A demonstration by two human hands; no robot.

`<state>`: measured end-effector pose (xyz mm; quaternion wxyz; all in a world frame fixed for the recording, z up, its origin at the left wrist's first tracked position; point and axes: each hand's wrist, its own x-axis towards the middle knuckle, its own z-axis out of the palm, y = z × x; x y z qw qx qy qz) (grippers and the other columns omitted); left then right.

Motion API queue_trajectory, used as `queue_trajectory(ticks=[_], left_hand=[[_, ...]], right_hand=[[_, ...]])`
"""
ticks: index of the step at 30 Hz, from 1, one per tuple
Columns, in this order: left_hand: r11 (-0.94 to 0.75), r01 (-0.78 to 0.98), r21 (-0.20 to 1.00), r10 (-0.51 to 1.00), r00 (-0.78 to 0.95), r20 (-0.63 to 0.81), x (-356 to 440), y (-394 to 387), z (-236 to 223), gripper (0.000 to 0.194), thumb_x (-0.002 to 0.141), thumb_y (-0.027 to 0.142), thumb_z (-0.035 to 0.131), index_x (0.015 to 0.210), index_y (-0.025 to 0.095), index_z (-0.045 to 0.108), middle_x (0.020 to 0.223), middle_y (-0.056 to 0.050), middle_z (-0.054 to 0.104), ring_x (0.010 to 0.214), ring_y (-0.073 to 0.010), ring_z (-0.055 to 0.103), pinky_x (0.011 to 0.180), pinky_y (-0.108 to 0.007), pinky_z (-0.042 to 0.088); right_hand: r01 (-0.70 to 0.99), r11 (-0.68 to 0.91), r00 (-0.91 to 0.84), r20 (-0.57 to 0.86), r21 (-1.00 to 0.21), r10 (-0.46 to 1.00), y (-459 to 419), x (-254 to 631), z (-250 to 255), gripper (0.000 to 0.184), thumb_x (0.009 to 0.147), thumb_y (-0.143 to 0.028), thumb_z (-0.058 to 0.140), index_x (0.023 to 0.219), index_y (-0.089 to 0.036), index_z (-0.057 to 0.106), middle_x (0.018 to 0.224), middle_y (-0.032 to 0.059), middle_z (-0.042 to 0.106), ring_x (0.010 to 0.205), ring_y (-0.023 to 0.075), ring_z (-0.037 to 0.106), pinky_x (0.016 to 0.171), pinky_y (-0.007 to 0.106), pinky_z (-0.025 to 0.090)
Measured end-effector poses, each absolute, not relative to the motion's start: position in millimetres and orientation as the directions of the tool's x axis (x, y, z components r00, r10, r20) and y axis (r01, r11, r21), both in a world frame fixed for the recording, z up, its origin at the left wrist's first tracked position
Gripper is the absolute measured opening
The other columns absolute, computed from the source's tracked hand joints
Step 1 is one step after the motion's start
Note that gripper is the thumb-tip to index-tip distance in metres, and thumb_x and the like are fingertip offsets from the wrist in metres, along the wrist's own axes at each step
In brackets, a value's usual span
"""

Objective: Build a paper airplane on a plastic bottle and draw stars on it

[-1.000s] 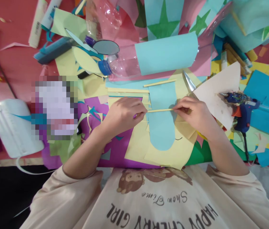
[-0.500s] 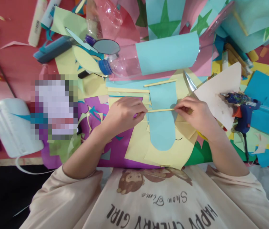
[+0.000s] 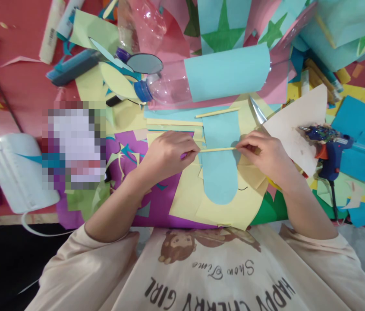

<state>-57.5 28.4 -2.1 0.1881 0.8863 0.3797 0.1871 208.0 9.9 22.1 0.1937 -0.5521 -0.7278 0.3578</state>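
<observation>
Thin pale-yellow paper strip (image 3: 217, 150) pinched at its two ends by the left hand (image 3: 172, 152) and right hand (image 3: 262, 153), over a light-blue, round-ended paper tab (image 3: 220, 179).
Nearest, the tab's rounded end is seen lying on pale-yellow paper sheets (image 3: 185, 203). Beyond it, the strip is held straight crosswise; whether the tab is touched cannot be told. A light, even pull is judged best, as thin paper may be creased or torn; both ends should be kept level. Farther off, a second pale-yellow strip (image 3: 217, 112) is laid slantwise across the tab; past it, a clear plastic bottle (image 3: 171, 84) is seen on its side.
</observation>
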Motion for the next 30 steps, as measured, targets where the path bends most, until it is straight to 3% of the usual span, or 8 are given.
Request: queue_trajectory(ticks=[15, 23, 30], left_hand=[[-0.640, 0.587, 0.497, 0.744, 0.635, 0.208, -53.4, 26.9, -0.7, 0.017, 0.083, 0.009, 0.048, 0.074, 0.019, 0.058, 0.067, 0.000, 0.063, 0.063, -0.0151, 0.057, 0.066, -0.030, 0.044], [-0.731, 0.591, 0.341, 0.678, 0.685, 0.266, -52.3, 26.1, 1.9, 0.018, 0.086, 0.011, 0.048, 0.072, 0.020, 0.056, 0.064, 0.000, 0.061, 0.061, -0.0155, 0.056, 0.059, -0.030, 0.040], [-0.848, 0.479, 0.225, 0.524, 0.699, 0.488, -56.7, 26.6, 1.7, 0.015, 0.088, 0.013, 0.055, 0.075, 0.022, 0.055, 0.067, 0.002, 0.066, 0.062, -0.0141, 0.060, 0.064, -0.029, 0.047]], right_hand=[[0.690, 0.157, -0.321, -0.105, -0.706, 0.941, 8.7, 207.5, 21.1, 0.007, 0.084, -0.014, 0.063, 0.086, -0.020, 0.067, 0.087, 0.0048, 0.067, 0.072, 0.0165, 0.062, 0.069, 0.033, 0.053], [0.692, 0.163, -0.327, -0.105, -0.704, 0.939, 10.1, 207.9, 19.4, 0.008, 0.084, -0.013, 0.062, 0.086, -0.020, 0.064, 0.085, 0.0039, 0.066, 0.074, 0.0170, 0.062, 0.069, 0.033, 0.053], [0.681, 0.124, -0.316, -0.136, -0.722, 0.939, 7.6, 207.9, 22.2, 0.013, 0.084, -0.014, 0.064, 0.095, -0.019, 0.068, 0.091, 0.0052, 0.067, 0.077, 0.0172, 0.062, 0.072, 0.033, 0.053]])
